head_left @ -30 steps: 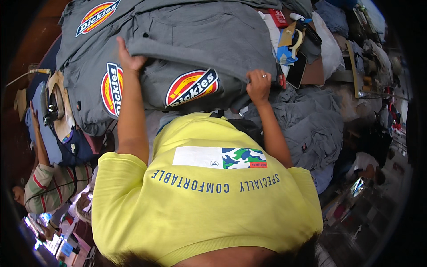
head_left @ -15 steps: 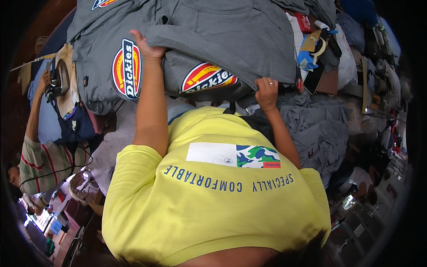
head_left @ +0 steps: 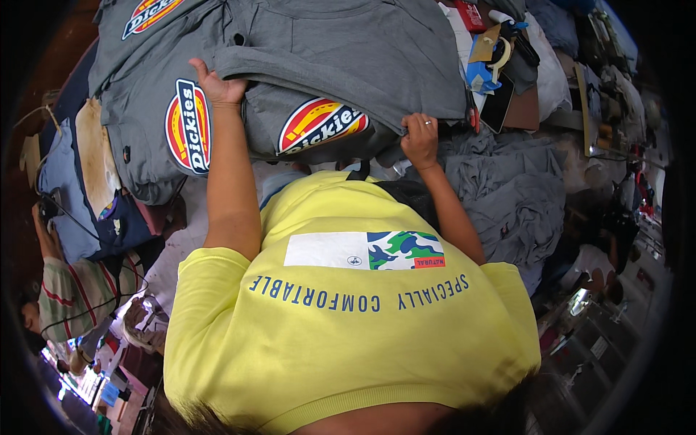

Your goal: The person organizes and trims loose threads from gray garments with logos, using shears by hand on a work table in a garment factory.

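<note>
Grey jersey shirts [head_left: 326,51] with red, yellow and black-and-white printed badges lie in layers on the worktop before me. My left hand [head_left: 221,88] is at the left end of a raised shirt edge. Its thumb stretches out away from the cloth, and the other fingers go partly out of sight under that edge. At the near right corner of the same shirt, my right hand [head_left: 420,141], with a ring on one finger, is closed on the edge of the cloth. Between my hands, a badge [head_left: 319,125] on the layer below is partly covered by the lifted fabric.
To the right lie a tape roll [head_left: 500,59], a dark phone [head_left: 497,103] and a red box [head_left: 470,16]. Crumpled grey cloth [head_left: 500,188] is heaped lower right. A co-worker's arm [head_left: 47,235] reaches toward a cloth-covered board [head_left: 99,148] at left, with a cord nearby.
Both my hands keep their places on the shirt while the whole view shifts slightly. At left, the co-worker's hand and the iron have moved away from the board's top, toward its near side.
</note>
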Tool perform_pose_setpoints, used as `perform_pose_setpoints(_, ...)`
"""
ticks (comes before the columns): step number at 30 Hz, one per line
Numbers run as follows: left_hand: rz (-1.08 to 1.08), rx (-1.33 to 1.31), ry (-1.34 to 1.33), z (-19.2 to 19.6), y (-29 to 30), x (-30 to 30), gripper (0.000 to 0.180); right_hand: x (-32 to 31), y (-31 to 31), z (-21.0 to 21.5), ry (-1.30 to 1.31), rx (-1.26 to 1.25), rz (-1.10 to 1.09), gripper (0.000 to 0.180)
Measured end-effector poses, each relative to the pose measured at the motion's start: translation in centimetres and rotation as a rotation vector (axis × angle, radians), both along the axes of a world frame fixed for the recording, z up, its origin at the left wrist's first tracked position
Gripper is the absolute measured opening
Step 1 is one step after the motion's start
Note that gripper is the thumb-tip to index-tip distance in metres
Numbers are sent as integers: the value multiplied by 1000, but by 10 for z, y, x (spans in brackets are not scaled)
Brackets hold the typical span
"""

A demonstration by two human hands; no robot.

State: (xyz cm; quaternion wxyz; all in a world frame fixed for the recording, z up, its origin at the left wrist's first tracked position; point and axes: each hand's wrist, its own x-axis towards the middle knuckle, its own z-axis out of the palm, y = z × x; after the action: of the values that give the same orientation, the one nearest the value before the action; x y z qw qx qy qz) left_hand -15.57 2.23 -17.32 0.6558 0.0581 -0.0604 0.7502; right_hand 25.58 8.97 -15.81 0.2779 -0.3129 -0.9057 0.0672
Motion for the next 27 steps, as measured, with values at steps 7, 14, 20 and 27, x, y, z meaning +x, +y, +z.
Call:
perform_pose_setpoints(7, 42, -46, 100, 0, 4, 1, 77, -2, -2, 3, 5, 2, -29, 22)
perform_pose_setpoints(14, 123, -153, 113, 4, 3, 3, 75, -4, -2, 2, -19, 5, -24, 23)
perform_pose_setpoints(20, 181, -282, 229, 16, 5, 11, 72, -3, 1, 3, 20, -96, -40, 23)
perform_pose_setpoints(27, 207, -368, 911, 32, -1, 28, 32, 19, 1, -3, 239, -626, -265, 17)
